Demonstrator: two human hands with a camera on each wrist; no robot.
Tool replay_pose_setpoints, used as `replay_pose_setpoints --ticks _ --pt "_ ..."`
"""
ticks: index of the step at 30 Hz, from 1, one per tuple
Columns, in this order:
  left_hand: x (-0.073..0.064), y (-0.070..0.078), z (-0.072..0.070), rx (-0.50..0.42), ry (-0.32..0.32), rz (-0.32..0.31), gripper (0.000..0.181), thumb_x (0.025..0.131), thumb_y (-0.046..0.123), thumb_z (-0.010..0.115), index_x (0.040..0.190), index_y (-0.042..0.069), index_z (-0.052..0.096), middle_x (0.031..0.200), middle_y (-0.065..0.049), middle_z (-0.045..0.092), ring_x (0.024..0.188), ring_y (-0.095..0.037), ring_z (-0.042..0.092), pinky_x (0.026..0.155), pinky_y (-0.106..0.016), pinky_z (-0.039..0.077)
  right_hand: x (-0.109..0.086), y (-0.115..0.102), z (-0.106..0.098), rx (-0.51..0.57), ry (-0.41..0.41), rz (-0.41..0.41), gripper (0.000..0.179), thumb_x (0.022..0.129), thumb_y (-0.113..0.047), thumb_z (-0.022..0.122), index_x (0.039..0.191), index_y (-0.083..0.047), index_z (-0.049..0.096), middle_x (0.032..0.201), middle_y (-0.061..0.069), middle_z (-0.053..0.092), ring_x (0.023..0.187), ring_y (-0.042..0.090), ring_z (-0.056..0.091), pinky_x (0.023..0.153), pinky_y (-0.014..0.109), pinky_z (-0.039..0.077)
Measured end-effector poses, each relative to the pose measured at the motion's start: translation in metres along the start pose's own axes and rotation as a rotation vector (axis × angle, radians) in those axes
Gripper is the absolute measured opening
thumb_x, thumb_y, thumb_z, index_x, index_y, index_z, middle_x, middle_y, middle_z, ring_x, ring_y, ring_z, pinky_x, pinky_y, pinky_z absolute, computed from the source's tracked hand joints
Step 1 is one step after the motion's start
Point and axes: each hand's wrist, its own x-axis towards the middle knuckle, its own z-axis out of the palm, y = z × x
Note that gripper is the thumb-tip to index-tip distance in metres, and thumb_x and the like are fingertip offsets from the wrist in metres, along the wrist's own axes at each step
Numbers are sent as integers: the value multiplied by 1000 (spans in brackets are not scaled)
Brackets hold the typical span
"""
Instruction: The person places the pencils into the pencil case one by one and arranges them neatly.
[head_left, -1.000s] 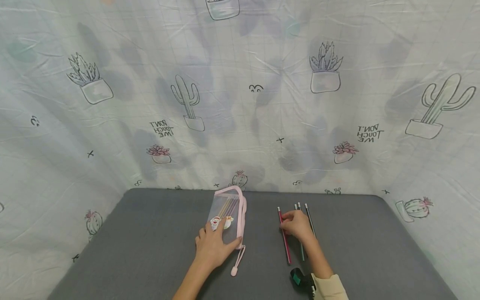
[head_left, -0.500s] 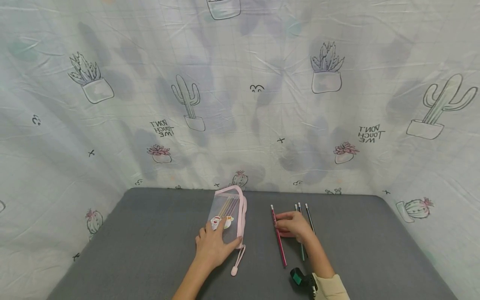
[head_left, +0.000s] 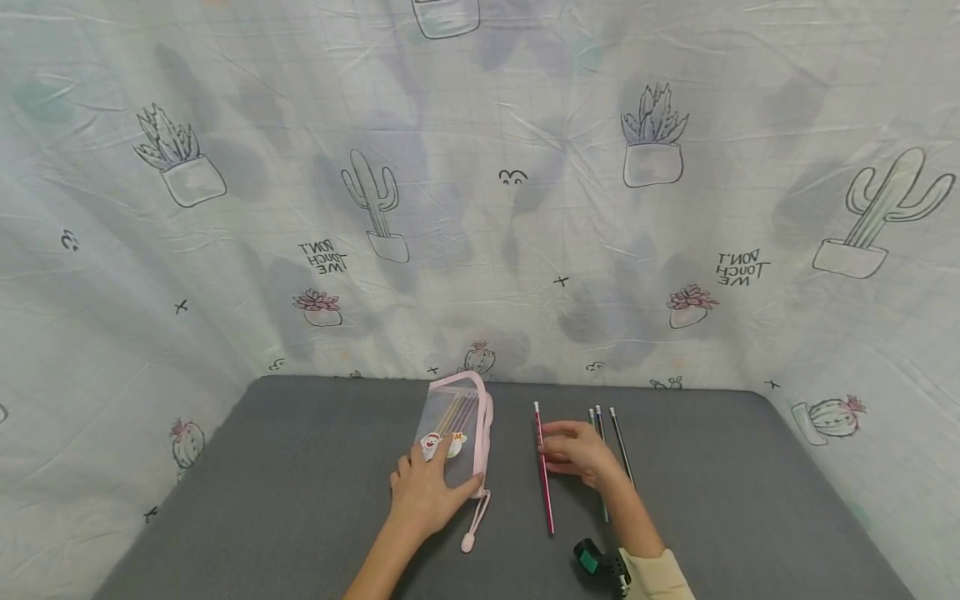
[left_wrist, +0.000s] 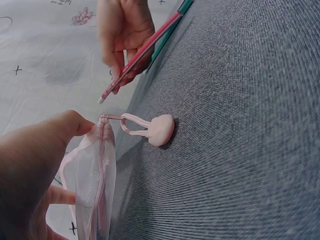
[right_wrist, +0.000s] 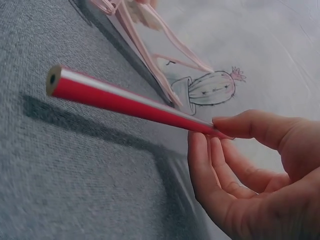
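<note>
white, creased cloth (head_left: pixel 510 100), printed with potted cacti and reversed lettering, fills the upper part of the head view and runs down both sides. below it, a grey fabric-textured table surface (head_left: pixel 322 467) spans the lower part of the frame. on it, at lower centre, is a see-through mesh pouch (head_left: pixel 481 446) with pink edging. the left hand (head_left: pixel 426 492) rests on the pouch's near part, fingers spread apart, thumb at the zipped edge. right of centre, the right hand (head_left: pixel 579 450) pinches a red pencil (head_left: pixel 546 487) between thumb and fingertips; the right wrist view shows this pencil held above the grey surface, over its shadow. at the bottom edge, right of centre, are a beige sleeve (head_left: pixel 656 577) and a black device with a green patch (head_left: pixel 600 562). just right of the right hand lies a dark pencil (head_left: pixel 622 443); a green pencil (head_left: pixel 605 510) and a blue pencil (head_left: pixel 601 421) are partly hidden by that hand and arm. thin pencils (head_left: pixel 456 414) show through the mesh, near two cartoon pictures (head_left: pixel 431 446). smallest is the pink zip pull (head_left: pixel 468 543), below the pouch.
</note>
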Motion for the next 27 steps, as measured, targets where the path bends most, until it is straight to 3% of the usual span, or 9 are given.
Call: replay_pose_setpoints --ticks 8,27 --pt "0 -1 0 8 0 4 87 85 66 72 154 15 54 137 -35 51 121 -54 52 95 -70 42 3 1 14 22 7 -24 43 94 4 68 133 18 56 91 7 73 77 12 70 73 35 63" --pt "1 0 -1 3 -10 -5 88 85 67 73 153 15 54 135 -34 52 120 -52 51 96 -71 41 22 -7 47 19 105 -48 37 91 7 74 125 16 65 92 15 76 72 15 71 67 34 63"
